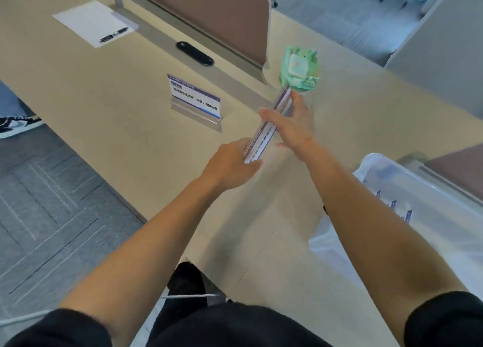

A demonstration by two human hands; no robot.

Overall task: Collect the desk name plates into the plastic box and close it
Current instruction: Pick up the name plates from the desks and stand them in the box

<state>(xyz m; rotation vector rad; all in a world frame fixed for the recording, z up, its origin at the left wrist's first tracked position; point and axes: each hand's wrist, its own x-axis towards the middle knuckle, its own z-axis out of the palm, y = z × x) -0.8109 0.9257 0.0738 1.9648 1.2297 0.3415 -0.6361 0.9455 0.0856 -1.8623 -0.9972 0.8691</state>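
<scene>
Plastic box (449, 236): translucent, set on the desk (104, 98) under and right of the right forearm. Lid not seen in place. Purple-edged plates can be made out inside, so collection is judged partly done. It is probably kept on that side so plates can be swung across to it.

Held name plates (261, 137): carried edge-on between both hands, clear of the desk, long axis running away from the body. More than one layer seems to be pressed together; the count cannot be read. They are judged to be squared up for loading as one bundle.

Standing name plate (194, 98): upright in its clear base, beyond and left of the left hand, untouched, yet to be gathered.

Right hand (292, 127): arm stretched forward, thumb laid over the bundle's left face, fingers wrapped behind; the far half is grasped.

Left hand (230, 163): arm extended, wrist turned inward, fingers closed round the near end of the bundle.

Wipes pack (299, 68): green, just beyond the right fingertips, touching nothing that is held.

Pen (113, 34): on a paper sheet (91, 22), far left of both hands.
</scene>
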